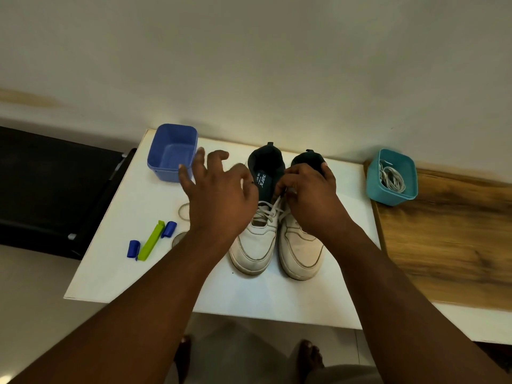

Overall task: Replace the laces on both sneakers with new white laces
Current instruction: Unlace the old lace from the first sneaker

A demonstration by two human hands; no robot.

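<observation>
Two white sneakers with dark linings stand side by side, toes toward me, on a white table. The left sneaker carries a white lace through its upper eyelets. The right sneaker shows no lace on its visible front. My right hand pinches the lace end near the left sneaker's tongue. My left hand hovers with fingers spread over the table left of the sneakers, holding nothing. A loose lace loop lies partly under my left wrist.
An empty blue tub stands at the table's back left. A teal tub with white laces sits on a wooden surface to the right. A green clip and two blue caps lie front left. A wall is close behind.
</observation>
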